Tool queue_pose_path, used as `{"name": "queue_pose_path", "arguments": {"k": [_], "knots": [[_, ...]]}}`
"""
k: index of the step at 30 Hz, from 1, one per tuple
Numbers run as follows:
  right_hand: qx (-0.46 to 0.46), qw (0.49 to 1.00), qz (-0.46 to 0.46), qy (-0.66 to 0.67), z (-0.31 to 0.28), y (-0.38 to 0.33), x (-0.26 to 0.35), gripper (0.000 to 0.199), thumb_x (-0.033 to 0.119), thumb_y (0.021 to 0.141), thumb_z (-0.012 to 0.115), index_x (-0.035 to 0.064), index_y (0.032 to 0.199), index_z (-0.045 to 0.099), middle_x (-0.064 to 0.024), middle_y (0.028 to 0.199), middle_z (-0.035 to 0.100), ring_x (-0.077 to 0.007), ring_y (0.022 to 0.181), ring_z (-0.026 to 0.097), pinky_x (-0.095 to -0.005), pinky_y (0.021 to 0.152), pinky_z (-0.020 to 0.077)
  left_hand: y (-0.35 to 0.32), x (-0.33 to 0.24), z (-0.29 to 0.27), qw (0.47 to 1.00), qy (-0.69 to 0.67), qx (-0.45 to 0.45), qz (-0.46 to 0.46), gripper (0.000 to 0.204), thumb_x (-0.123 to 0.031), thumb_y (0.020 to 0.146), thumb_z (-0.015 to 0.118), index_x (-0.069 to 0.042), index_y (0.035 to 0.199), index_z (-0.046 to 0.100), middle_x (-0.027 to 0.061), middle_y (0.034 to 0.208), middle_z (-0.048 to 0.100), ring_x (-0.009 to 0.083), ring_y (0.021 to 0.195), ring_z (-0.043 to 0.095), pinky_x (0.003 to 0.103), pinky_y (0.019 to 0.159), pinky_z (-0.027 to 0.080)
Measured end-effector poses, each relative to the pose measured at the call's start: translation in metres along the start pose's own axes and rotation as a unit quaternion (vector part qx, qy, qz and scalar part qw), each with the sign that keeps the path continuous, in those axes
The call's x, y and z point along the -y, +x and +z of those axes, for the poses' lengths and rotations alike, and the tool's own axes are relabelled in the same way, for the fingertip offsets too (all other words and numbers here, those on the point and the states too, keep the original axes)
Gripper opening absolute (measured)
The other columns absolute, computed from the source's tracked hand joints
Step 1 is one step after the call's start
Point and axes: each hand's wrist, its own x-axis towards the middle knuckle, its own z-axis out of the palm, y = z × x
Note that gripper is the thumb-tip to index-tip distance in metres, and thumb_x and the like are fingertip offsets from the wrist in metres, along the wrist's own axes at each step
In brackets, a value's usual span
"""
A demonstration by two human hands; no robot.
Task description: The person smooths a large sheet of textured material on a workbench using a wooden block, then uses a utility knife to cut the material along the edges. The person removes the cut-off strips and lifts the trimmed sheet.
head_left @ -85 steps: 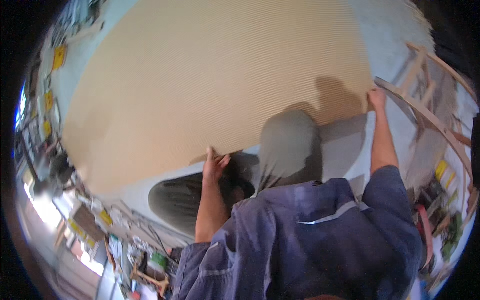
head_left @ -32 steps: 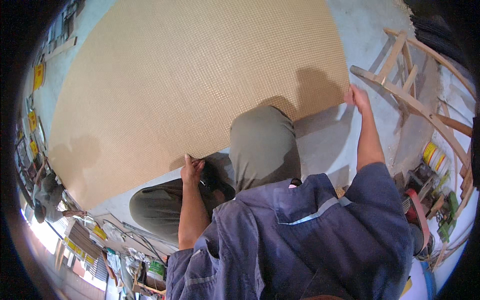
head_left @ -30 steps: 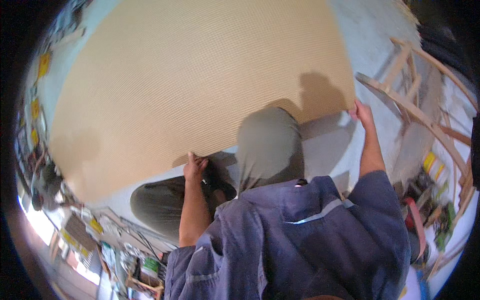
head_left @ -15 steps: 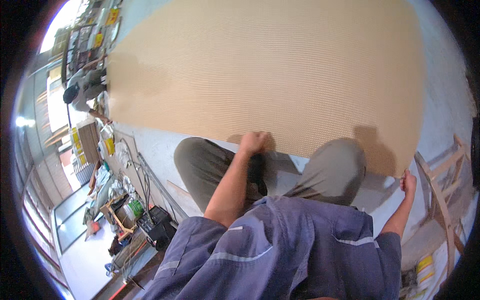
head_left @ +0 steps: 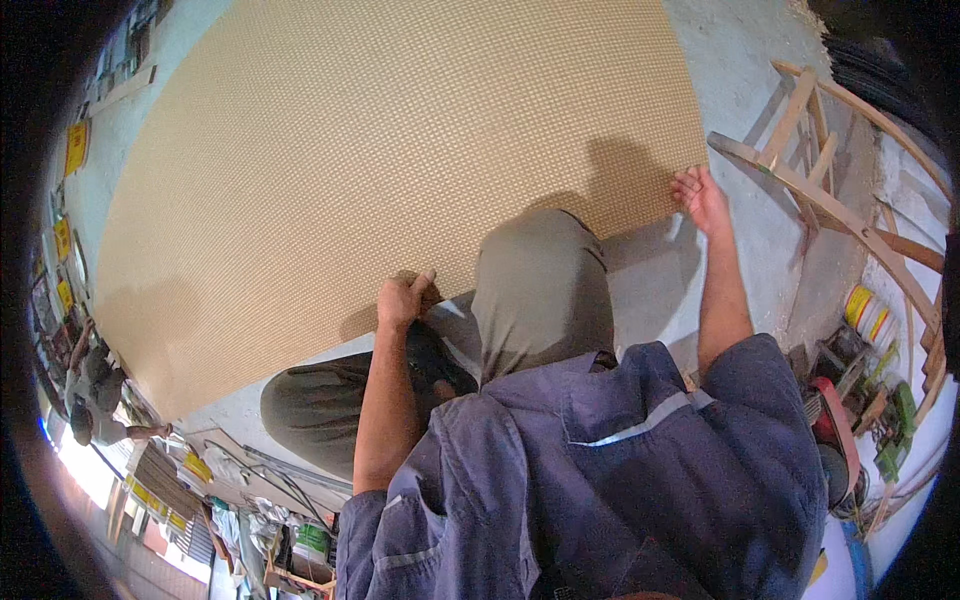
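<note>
A large tan sheet [head_left: 400,150] with a woven, grid-like texture spreads out in front of me. My left hand [head_left: 403,300] is closed on its near edge, between my knees, thumb on top. At the near right corner, my right hand [head_left: 703,200] has its curled fingers at the sheet's edge and seems to hold it; the exact contact is hard to make out. Shadows of my hand and head fall on the sheet.
At the far left another person [head_left: 95,385] bends at the sheet's other end. A curved wooden frame [head_left: 820,190] stands close to my right. A striped bucket [head_left: 868,315] and tools lie behind it. Clutter and a green container [head_left: 312,540] are at lower left.
My view has turned to the right, so the sheet now slants across it and the wooden frame shows more fully. My right fingers look looser at the corner; my left hand stays on the edge.
</note>
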Motion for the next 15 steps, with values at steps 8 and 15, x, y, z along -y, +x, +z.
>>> {"name": "queue_pose_path", "arguments": {"k": [8, 15], "knots": [[-0.242, 0.926, -0.199, 0.208, -0.059, -0.026, -0.005, 0.031, 0.031, 0.104, 0.043, 0.0037, 0.092, 0.051, -0.0220, 0.115, 0.064, -0.0395, 0.115, 0.060, -0.0525, 0.098, 0.0507, -0.019, -0.012, -0.007, 0.999, -0.030, -0.006, -0.015, 0.051, -0.048, 0.087, 0.067, 0.001, 0.076, 0.072, 0.0133, 0.061, 0.065, 0.0231, 0.059, 0.066, 0.038, 0.061, 0.051], [-0.339, 0.909, -0.136, 0.201, -0.053, -0.021, -0.021, 0.024, 0.024, 0.102, 0.041, 0.0043, 0.090, 0.049, -0.0179, 0.104, 0.064, -0.0380, 0.110, 0.062, -0.0534, 0.096, 0.0520, -0.015, -0.010, -0.006, 0.999, -0.049, -0.012, -0.007, 0.048, -0.046, 0.087, 0.069, 0.000, 0.074, 0.072, 0.0109, 0.061, 0.066, 0.0194, 0.058, 0.066, 0.035, 0.058, 0.051]]}}
